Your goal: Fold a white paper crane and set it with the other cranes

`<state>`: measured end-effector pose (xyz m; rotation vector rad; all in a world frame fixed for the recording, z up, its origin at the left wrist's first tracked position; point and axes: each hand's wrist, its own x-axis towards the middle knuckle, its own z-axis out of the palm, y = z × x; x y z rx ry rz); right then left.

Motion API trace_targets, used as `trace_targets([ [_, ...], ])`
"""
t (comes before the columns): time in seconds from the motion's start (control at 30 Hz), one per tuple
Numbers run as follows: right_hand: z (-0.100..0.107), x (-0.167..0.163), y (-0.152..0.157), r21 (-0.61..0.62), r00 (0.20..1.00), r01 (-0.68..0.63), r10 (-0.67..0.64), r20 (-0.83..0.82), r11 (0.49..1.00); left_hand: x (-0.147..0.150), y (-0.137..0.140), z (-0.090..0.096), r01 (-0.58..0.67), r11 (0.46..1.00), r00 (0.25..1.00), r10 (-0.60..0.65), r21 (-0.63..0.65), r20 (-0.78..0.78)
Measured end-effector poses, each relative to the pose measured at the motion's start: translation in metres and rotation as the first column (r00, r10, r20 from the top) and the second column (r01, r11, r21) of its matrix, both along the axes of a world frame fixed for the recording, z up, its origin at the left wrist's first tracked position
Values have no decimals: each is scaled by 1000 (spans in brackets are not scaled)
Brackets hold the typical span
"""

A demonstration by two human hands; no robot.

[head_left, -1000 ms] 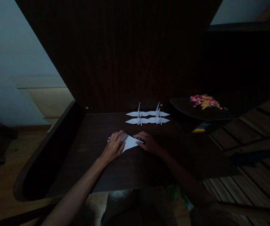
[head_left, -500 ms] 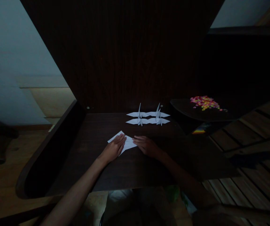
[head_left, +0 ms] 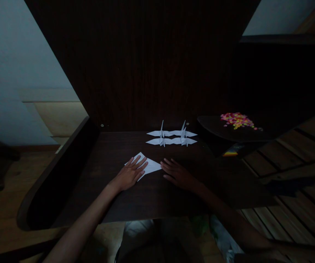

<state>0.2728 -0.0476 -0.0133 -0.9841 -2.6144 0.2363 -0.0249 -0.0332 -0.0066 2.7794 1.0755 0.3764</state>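
Note:
A folded sheet of white paper (head_left: 152,167) lies flat on the dark wooden desk (head_left: 135,204), its long point toward the right. My left hand (head_left: 131,173) rests on the paper's left part with the fingers spread, hiding some of it. Just past the paper's right tip, my right hand (head_left: 175,173) lies on the desk, palm down and fingers apart; whether a fingertip touches the tip I cannot tell. Behind both hands stand several white origami cranes (head_left: 171,140), set in two rows with their wings in line.
To the right, a heap of small pink, red and yellow pieces (head_left: 236,120) sits on a rounded dark shelf (head_left: 214,126). A raised side panel (head_left: 55,175) bounds the desk on the left, and a tall dark back panel (head_left: 146,65) rises behind the cranes.
My right hand has slid right, off the paper toward its tip, uncovering more of it. The fingers of both hands have spread apart. The cranes stay in place.

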Motion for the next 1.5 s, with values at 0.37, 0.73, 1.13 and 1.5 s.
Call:
trace_targets([
  [0.37,1,-17,-11,60,967,238,-231,-104,969,22,-16,9,-244,966,970,243,87,24],
  [0.73,-2,-60,-7,-35,970,188,-191,-149,982,21,-12,10,-371,874,820,467,-314,331],
  [1.13,-2,-68,14,-60,956,241,-248,-158,969,7,10,13,-333,897,834,424,-290,354],
  [1.5,-1,-70,11,125,977,158,-136,-166,980,5,-14,1,-262,956,953,235,129,191],
])
